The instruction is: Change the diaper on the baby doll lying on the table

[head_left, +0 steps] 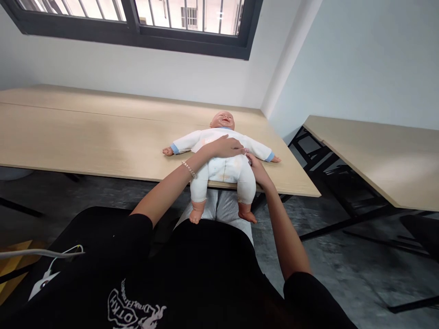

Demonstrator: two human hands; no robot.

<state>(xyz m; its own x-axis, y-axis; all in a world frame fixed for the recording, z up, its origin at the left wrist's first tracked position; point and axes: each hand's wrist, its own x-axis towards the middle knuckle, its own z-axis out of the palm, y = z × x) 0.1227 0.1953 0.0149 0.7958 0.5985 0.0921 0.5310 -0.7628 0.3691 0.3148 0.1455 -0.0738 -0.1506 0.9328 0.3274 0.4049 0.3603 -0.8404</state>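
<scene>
**woodgrain_88:** ok so what was actually in the shot? biggest stuff first pls

**dollyq:** Biggest thing by far was the long pale wooden tabletop (85,137) that ran along the white wall, under a dark-framed window (137,27). A second tabletop (377,151) stood off to the right, well apart from the first, with grey floor between them.

**woodgrain_88:** and the doll?

**dollyq:** The baby doll (226,170) was lying on its back near the right end of the long tabletop, right at the near edge. Its head pointed toward the wall and both arms were flung out flat to the sides. The legs hung down over the edge with the bare feet dangling. It wore a white romper (199,185) with blue cuffs.

**woodgrain_88:** hands?

**dollyq:** The left hand (224,147) was laid flat across the doll's chest, palm down, fingers stretched out and close together, not gripping anything. The right hand (255,167) sat against the doll's side by the waist, touching the romper. Honestly couldn't tell if it was pinching the cloth or just resting there, since the fingertips were hidden. Smallest bit was a thin beaded bracelet (189,169) on the left wrist.
</scene>
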